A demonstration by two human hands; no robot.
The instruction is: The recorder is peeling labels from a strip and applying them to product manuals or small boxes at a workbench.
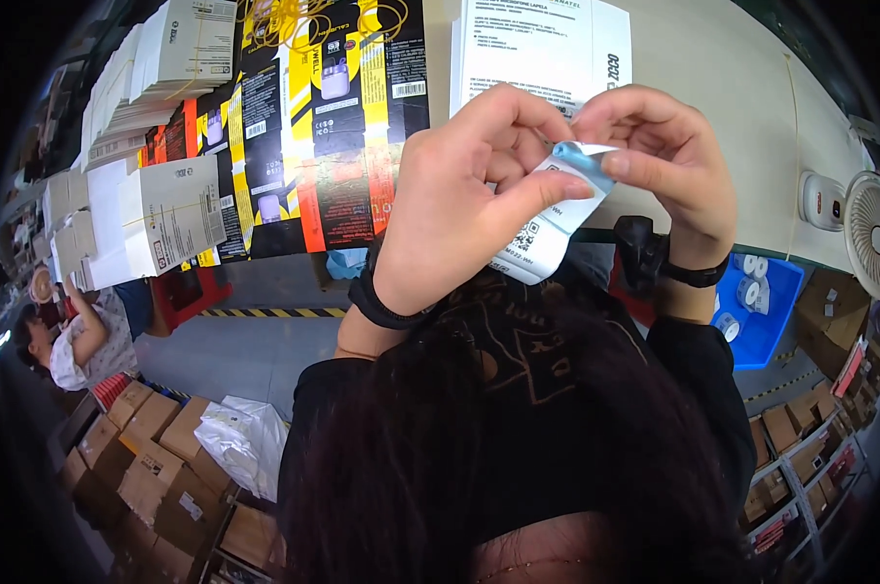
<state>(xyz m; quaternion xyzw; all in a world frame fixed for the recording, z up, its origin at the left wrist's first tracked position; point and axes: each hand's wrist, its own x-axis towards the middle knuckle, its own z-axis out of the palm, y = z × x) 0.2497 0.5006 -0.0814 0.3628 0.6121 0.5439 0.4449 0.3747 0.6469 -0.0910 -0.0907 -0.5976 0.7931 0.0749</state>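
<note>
A strip of white printed labels (556, 234) with a square code and a bluish backing hangs between my hands, its upper end curled over. My left hand (459, 185) is closed on it, thumb pressed on the printed face. With thumb and bent fingers, my right hand (668, 146) pinches the curled upper end. Fingertips of both hands nearly meet above the strip. Just beyond them lies a stack of white printed sheets (527, 49), partly covered by my fingers.
Flat black-yellow-orange printed boxes (333, 107) cover the table's left side, with yellow rubber bands (372, 15) on top. White carton stacks (172, 58) stand farther left. At right are a small white fan (868, 229) and a blue bin (775, 311) of label rolls. Another person (85, 336) works at far left.
</note>
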